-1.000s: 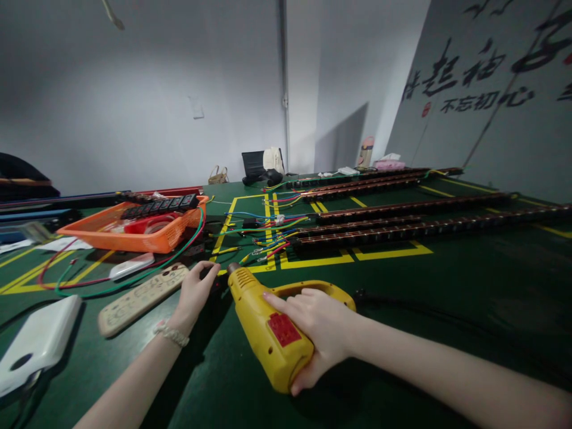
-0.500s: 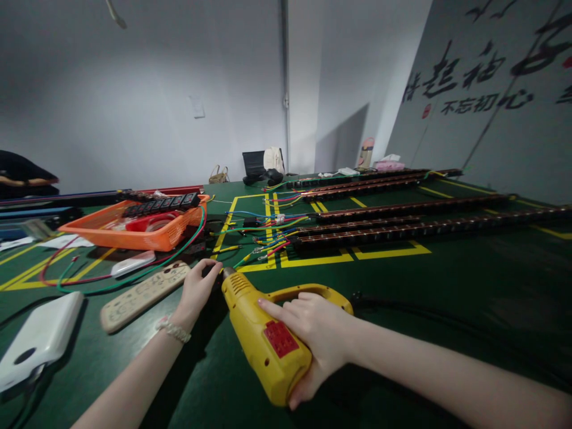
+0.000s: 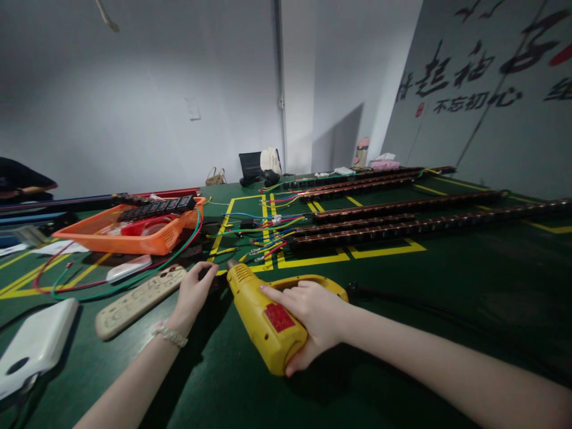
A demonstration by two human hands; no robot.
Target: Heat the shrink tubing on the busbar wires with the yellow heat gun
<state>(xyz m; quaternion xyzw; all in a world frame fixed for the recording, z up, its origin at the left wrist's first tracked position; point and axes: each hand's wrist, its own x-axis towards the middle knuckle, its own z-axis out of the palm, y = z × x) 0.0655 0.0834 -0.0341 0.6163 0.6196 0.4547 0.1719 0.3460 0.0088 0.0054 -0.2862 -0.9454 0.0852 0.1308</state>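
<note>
My right hand point(image 3: 313, 310) is wrapped around the body and handle of a yellow heat gun point(image 3: 263, 330) with a red label. Its metal nozzle point(image 3: 231, 264) points away from me, a short way right of my left fingertips. My left hand point(image 3: 199, 286), with a scrunchie at the wrist, is closed in a pinch. Whatever the pinch holds is too small and dark to make out. Beside that hand lies a beige patterned strip-shaped case point(image 3: 140, 301). Coloured wires point(image 3: 268, 244) with metal lugs fan out beyond the nozzle.
Long dark rails point(image 3: 402, 229) stretch across the green table point(image 3: 447, 280). An orange basket point(image 3: 129, 239) of parts stands at left, with green and red wires looping from it. A white power bank point(image 3: 38, 345) sits at lower left. A black cord point(image 3: 402, 298) trails right of the heat gun.
The heat gun's nozzle has shifted slightly right and upward, widening the gap to my left fingertips. My left hand keeps its pinch. The whole view has moved a little.
</note>
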